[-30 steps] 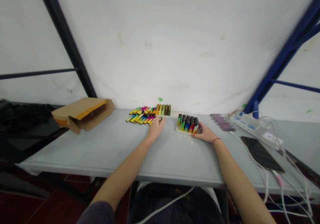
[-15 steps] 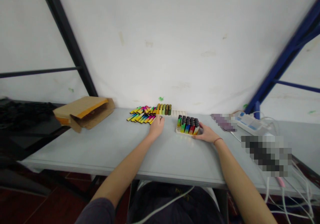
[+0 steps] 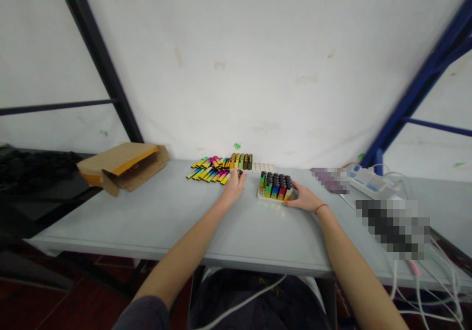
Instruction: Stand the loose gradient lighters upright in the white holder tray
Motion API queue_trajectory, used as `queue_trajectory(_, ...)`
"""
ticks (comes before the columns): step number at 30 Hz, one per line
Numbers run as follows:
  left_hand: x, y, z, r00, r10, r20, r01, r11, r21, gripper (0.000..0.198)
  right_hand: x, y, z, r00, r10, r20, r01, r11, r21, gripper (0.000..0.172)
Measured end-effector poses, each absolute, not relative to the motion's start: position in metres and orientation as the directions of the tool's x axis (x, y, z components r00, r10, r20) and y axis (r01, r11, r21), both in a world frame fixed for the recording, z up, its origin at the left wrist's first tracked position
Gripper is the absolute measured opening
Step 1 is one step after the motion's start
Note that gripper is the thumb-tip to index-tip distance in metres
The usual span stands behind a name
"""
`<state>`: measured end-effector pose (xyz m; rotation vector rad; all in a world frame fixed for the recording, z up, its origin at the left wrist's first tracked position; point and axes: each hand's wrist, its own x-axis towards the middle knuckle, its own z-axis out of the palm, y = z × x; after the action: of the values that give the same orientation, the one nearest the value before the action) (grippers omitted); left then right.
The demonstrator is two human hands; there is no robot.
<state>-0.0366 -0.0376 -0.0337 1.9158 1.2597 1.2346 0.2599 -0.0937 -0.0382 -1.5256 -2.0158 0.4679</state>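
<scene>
A pile of bright multicoloured lighters (image 3: 212, 169) lies flat on the grey table (image 3: 147, 217) near the wall. My left hand (image 3: 233, 187) is closed round one lighter (image 3: 239, 172) at the pile's right edge. A small white tray (image 3: 275, 187) holds several upright lighters with black tops. My right hand (image 3: 303, 197) grips the tray's right side with curled fingers. Behind, a second white tray (image 3: 262, 166) holds a short row of upright lighters (image 3: 242, 161) at its left end.
An open cardboard box (image 3: 123, 166) lies on its side at the table's left. A white power strip (image 3: 368, 179) with cables sits at the right, beside two blurred patches. Dark and blue shelf struts frame the white wall. Cables hang below the table's front edge.
The tray under my right hand has slid slightly left. My left hand has shifted a little right with the lighter in its fingers.
</scene>
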Motion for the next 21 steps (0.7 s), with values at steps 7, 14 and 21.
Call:
queue_trajectory(7,-0.032,-0.044,-0.028,0.137,0.946,0.294,0.316,-0.323,0.892,0.048,0.257,-0.094,-0.037,-0.218,0.950,0.222,0.757,0.309,-0.576,0.077)
queue_trajectory(14,-0.028,-0.047,-0.019,0.225,0.933,0.279,0.247,-0.332,0.911,0.035,0.257,-0.094,-0.038,-0.227,0.952,0.206,0.769,0.305,-0.562,0.080)
queue_trajectory(21,-0.027,-0.050,-0.021,0.343,0.842,0.417,0.178,-0.494,0.851,0.031,0.253,-0.094,-0.039,-0.226,0.945,0.237,0.769,0.323,-0.552,0.083)
